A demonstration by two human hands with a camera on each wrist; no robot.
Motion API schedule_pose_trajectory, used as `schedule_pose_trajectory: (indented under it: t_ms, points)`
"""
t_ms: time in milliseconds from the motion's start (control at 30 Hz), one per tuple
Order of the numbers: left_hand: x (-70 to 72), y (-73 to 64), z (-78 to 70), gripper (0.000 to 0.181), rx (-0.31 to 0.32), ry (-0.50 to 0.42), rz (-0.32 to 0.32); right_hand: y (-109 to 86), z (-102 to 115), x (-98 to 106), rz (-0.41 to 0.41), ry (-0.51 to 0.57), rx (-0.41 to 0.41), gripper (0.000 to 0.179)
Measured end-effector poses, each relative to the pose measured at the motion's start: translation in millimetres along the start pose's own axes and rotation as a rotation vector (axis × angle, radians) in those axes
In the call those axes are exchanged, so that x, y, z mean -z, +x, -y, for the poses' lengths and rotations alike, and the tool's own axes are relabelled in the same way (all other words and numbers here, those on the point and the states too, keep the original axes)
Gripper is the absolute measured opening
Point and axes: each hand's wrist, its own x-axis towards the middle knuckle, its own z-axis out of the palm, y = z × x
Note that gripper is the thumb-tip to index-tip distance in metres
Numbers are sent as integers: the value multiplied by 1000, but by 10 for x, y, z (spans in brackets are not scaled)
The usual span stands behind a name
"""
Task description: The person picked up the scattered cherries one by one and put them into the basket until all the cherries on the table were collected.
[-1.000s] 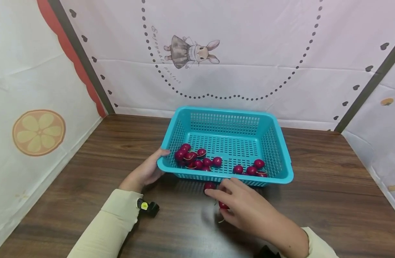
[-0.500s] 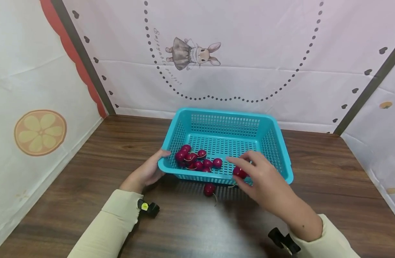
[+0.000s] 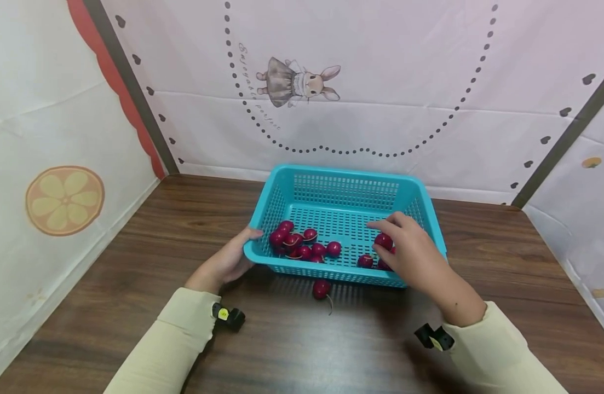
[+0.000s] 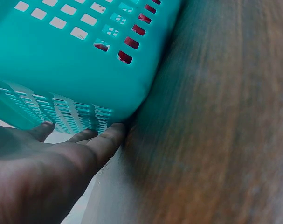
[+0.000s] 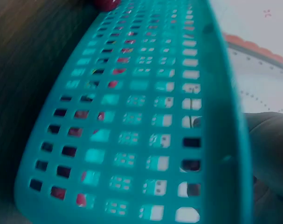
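Note:
My left hand (image 3: 228,264) holds the left front corner of a blue plastic basket (image 3: 331,268), thumb over the rim. In the left wrist view its fingers (image 4: 101,144) lie against the basket's outer wall. Over the basket's right part, my right hand (image 3: 414,253) pinches a dark red cherry (image 3: 383,241) with its index finger reaching out. Another cherry (image 3: 365,261) lies on the basket floor below that hand. The right wrist view has the basket's front wall (image 5: 99,154) hiding much of the hand (image 5: 272,154).
More cherries (image 3: 293,241) cluster in the basket's left front corner. One cherry with a stem (image 3: 321,289) lies on the wooden table (image 3: 292,345) just in front of the basket. A white printed cloth (image 3: 380,65) stands behind it.
My right hand has carried a cherry from the table in front of the basket up over the front rim and into its right part. My left hand stays at the corner.

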Motion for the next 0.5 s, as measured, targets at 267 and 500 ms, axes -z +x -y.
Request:
schedule_pose_trajectory:
  t_ms: [267,500]
  points:
    - [-6,2,-7,66,9,-7,-9,90,-116,-80,125,28,-76,42]
    - [-15,7,-3,66,4,-9,-11,171,-170,-119,225,24,-109,39]
